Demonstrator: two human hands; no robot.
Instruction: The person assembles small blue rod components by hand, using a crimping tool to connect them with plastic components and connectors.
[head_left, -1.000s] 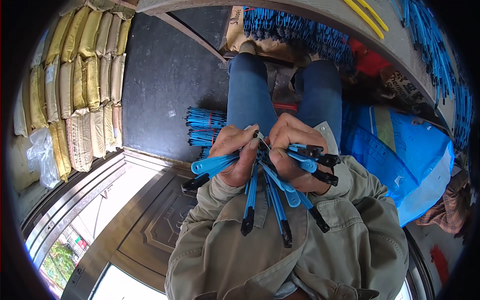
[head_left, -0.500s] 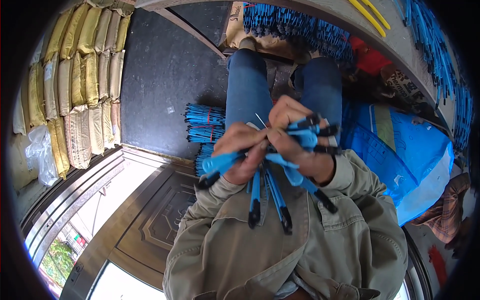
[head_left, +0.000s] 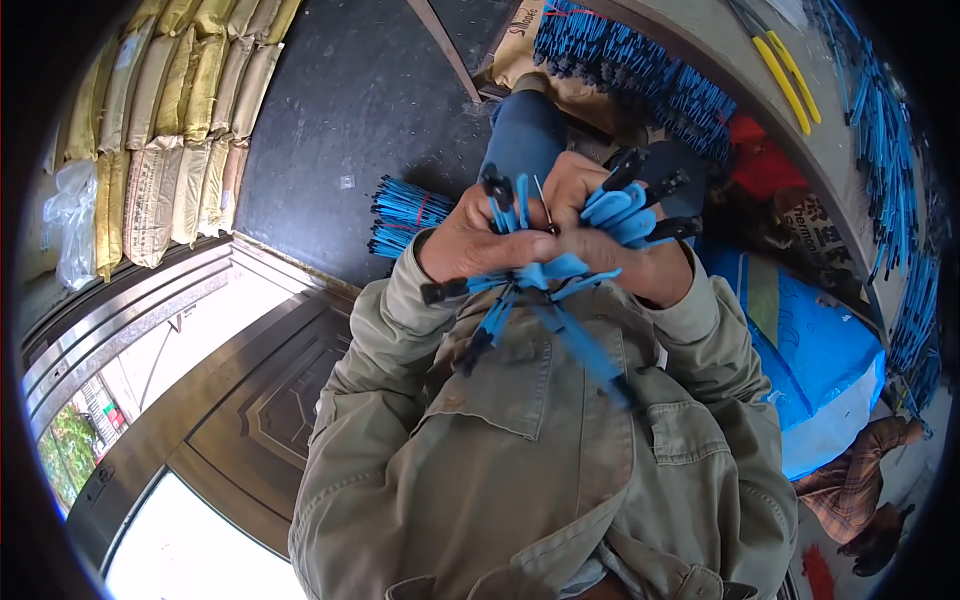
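Both hands meet in front of my chest, pressed together at the thumbs. My left hand (head_left: pixel 460 242) is closed on narrow blue strips with black ends, which poke out above and below its fingers. Closed as well, my right hand (head_left: pixel 640 268) grips a fanned bunch of similar blue strips (head_left: pixel 620 212), their black tips pointing up and right. More blue strips (head_left: pixel 490 325) hang under the hands, one smeared by motion. A thin pale wire or needle (head_left: pixel 541 195) stands up between the hands; which fingers hold it is hidden.
Tied bundles of blue strips (head_left: pixel 405 215) lie left of my knees. Across the bench (head_left: pixel 690 45) are yellow-handled pliers (head_left: pixel 785 75) and piles of strips (head_left: pixel 895 170). A blue plastic sheet (head_left: pixel 815 350) lies at right; stacked sacks (head_left: pixel 170 100) and a door (head_left: pixel 250 410) stand at left.
The whole view has shifted. My left hand has turned, with strips now showing above its fingers. The hanging strips have swung, and the right hand's bunch has fanned upward.
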